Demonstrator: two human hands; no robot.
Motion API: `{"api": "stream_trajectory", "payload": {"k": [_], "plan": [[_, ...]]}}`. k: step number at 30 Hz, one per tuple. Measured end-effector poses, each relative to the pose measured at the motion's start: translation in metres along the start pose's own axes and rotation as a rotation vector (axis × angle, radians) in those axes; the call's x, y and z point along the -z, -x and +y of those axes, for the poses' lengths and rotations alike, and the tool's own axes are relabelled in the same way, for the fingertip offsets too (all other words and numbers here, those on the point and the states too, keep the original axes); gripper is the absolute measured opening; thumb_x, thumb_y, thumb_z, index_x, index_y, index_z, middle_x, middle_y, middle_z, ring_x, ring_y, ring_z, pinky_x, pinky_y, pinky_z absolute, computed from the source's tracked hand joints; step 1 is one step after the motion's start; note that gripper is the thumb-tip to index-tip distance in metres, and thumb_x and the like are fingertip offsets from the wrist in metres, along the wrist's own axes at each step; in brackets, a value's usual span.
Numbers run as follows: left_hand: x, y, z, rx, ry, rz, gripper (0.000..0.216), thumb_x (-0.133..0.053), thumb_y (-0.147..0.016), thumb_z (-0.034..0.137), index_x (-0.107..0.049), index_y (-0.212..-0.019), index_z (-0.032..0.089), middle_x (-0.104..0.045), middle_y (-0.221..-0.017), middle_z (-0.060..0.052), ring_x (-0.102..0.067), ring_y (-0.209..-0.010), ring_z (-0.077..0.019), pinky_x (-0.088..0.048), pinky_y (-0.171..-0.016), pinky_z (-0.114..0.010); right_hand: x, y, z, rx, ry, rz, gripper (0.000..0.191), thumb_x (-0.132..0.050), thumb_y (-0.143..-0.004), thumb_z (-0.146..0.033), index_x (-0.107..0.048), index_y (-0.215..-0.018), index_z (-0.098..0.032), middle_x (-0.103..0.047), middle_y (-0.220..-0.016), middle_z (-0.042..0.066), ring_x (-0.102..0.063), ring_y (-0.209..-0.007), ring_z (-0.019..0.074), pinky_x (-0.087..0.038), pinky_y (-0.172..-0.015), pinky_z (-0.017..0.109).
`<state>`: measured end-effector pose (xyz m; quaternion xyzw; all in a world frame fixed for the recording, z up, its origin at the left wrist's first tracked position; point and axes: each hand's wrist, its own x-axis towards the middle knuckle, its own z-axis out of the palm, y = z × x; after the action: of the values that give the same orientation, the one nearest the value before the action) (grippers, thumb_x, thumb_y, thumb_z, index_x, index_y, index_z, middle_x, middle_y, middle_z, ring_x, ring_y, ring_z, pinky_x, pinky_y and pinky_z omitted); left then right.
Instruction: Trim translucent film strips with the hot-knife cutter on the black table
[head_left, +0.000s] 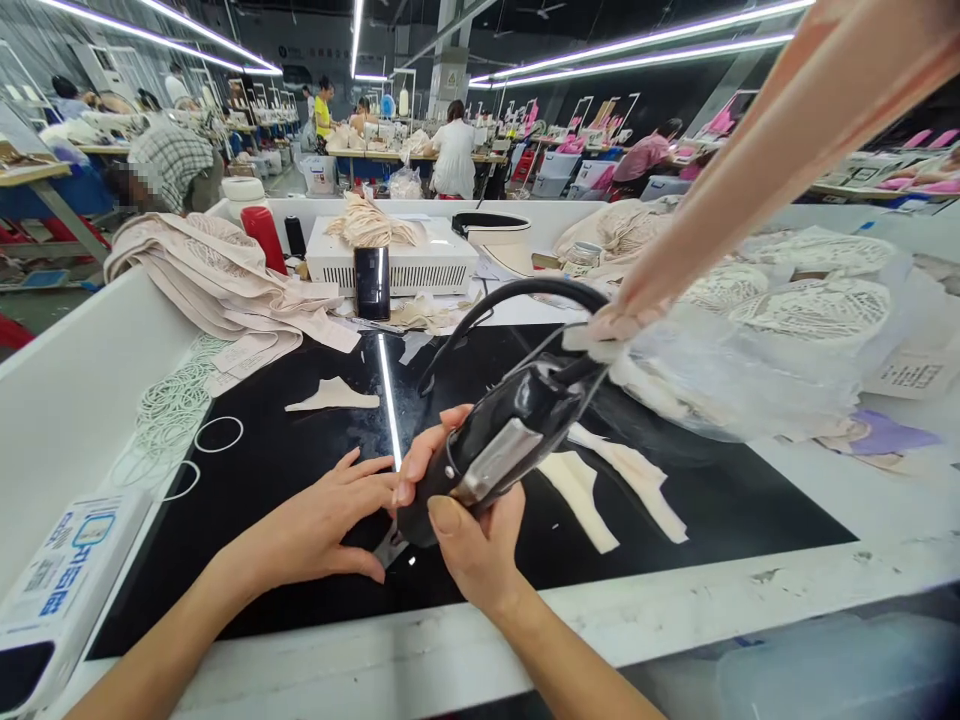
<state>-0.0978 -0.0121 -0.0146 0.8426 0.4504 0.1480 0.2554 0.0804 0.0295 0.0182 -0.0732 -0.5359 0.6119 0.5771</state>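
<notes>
My right hand point(469, 520) is wrapped round a black hand-held tool point(510, 440) with a silver plate and a black hose point(517, 292) looping up behind it. The tool's tip presses down on a small fabric piece point(391, 545) on the black glossy worktop point(300, 470). My left hand point(322, 525) lies flat on the worktop just left of the tip, fingers stretched out, touching that piece. Beige cut fabric pieces point(600, 480) lie to the right of the tool, and another beige piece point(334, 397) lies further back on the left.
White rings point(217, 434) lie at the worktop's left edge. A pile of beige lace garments point(217, 275) is at back left, a white box unit point(420, 262) behind, clear bags of lace pieces point(757, 340) at right. A peach strip point(757, 170) hangs across upper right. Other workers sit far behind.
</notes>
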Motion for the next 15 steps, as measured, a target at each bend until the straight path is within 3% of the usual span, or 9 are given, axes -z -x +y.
{"api": "stream_trajectory", "payload": {"k": [3, 4, 7, 11, 15], "plan": [[0.006, 0.005, -0.003, -0.012, -0.102, 0.000, 0.013, -0.063, -0.098, 0.035, -0.065, -0.108, 0.027, -0.046, -0.156, -0.003, -0.031, -0.150, -0.0279, -0.016, -0.124, -0.059, 0.011, -0.008, -0.009, 0.014, 0.027, 0.063, 0.043, -0.077, -0.089, -0.040, -0.051, -0.123, -0.029, -0.062, -0.088, -0.002, -0.060, -0.065, 0.0134, -0.052, -0.062, 0.029], [0.008, 0.006, -0.006, -0.013, -0.140, 0.011, 0.008, -0.059, -0.100, 0.031, -0.066, -0.102, 0.027, -0.046, -0.156, -0.002, -0.031, -0.150, -0.0278, -0.017, -0.124, -0.059, 0.016, -0.010, -0.013, 0.013, 0.046, 0.086, 0.042, -0.077, -0.089, -0.039, -0.051, -0.122, -0.029, -0.062, -0.088, -0.002, -0.060, -0.065, 0.0138, -0.052, -0.062, 0.029], [0.014, 0.011, -0.015, -0.006, -0.255, 0.086, 0.017, -0.052, -0.102, 0.021, -0.068, -0.097, 0.026, -0.048, -0.154, -0.001, -0.033, -0.148, -0.0298, -0.022, -0.122, -0.062, 0.027, -0.015, -0.020, 0.023, 0.089, 0.127, 0.040, -0.077, -0.088, -0.036, -0.054, -0.120, -0.029, -0.061, -0.086, -0.003, -0.061, -0.064, 0.0141, -0.052, -0.061, 0.030], [0.014, 0.014, -0.022, 0.083, -0.447, 0.315, 0.029, -0.044, -0.100, 0.009, -0.068, -0.102, 0.025, -0.051, -0.152, -0.004, -0.040, -0.143, -0.0335, -0.023, -0.119, -0.068, 0.033, -0.014, -0.023, 0.038, 0.091, 0.126, 0.038, -0.077, -0.088, -0.033, -0.056, -0.119, -0.029, -0.062, -0.086, -0.003, -0.061, -0.064, 0.0138, -0.052, -0.061, 0.029], [0.004, 0.007, -0.014, 0.135, -0.411, 0.476, 0.029, -0.040, -0.102, 0.013, -0.066, -0.112, 0.021, -0.066, -0.124, -0.009, -0.061, -0.118, -0.0268, -0.049, -0.106, -0.049, 0.031, -0.014, -0.021, 0.033, 0.096, 0.137, 0.039, -0.078, -0.087, -0.034, -0.056, -0.118, -0.028, -0.063, -0.086, -0.003, -0.061, -0.064, 0.0140, -0.051, -0.060, 0.029]]}}
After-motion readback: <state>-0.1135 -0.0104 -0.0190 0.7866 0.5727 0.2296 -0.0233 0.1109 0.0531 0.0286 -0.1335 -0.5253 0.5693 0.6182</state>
